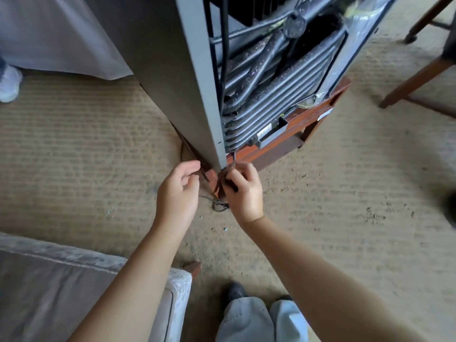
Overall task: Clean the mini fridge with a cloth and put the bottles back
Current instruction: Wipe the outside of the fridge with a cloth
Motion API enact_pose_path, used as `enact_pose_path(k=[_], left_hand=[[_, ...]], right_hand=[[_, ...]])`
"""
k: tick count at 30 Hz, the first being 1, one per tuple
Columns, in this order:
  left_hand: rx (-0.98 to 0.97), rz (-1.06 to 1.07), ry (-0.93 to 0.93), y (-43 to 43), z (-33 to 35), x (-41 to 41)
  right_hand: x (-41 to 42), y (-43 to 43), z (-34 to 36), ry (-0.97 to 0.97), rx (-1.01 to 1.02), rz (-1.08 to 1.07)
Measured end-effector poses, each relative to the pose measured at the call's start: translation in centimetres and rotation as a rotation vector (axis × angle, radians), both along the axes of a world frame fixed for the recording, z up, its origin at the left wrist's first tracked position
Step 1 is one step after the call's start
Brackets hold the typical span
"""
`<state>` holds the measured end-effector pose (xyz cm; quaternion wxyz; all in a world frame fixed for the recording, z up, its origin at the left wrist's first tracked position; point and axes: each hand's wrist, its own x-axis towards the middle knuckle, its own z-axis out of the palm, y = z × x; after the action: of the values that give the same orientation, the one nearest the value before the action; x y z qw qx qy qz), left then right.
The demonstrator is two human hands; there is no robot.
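Mini fridge (182, 82) stands on a wooden stand (271, 149) on the carpet (74, 144), back corner toward the camera. Right hand (243, 193) pinches a brown cloth (220, 185) against the fridge's bottom corner. Left hand (179, 193) is loosely curled beside the stand, holding nothing visible. Step: wiping the outer low edge. Next probably calls for dragging the cloth along that edge. No bottles in view.

We are in a home room. Carpet (74, 144) surrounds the mini fridge (172, 70), an upholstered seat (61, 280) near it, wooden chair legs (419, 77) beyond.
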<state>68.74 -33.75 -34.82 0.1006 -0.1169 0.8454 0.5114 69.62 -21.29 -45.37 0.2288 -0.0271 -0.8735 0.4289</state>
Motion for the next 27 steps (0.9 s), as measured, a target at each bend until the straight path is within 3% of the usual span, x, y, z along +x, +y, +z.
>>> enact_pose_path(k=[5,8,12,18,23,27], left_hand=[[-0.027,-0.051,-0.074,0.3,-1.0,1.0],[-0.042,-0.081,-0.105,0.8,-1.2,1.0],[-0.050,-0.066,-0.110,1.5,0.4,0.9],[-0.107,-0.015,0.004,1.5,9.2,-0.7],[-0.126,0.046,0.359,0.5,19.9,-1.2],[-0.093,0.043,0.592,0.7,27.2,-0.8]], right_hand=[[-0.1,-0.1,-4.9,-0.326,0.043,0.010],[-0.1,0.7,-4.7,-0.358,0.072,0.078],[-0.2,1.0,0.4,-0.148,0.061,0.100],[-0.7,1.0,14.9,0.222,0.045,0.126],[-1.5,0.8,29.3,0.487,0.038,0.119],[-1.6,1.4,36.2,0.582,0.027,0.002]])
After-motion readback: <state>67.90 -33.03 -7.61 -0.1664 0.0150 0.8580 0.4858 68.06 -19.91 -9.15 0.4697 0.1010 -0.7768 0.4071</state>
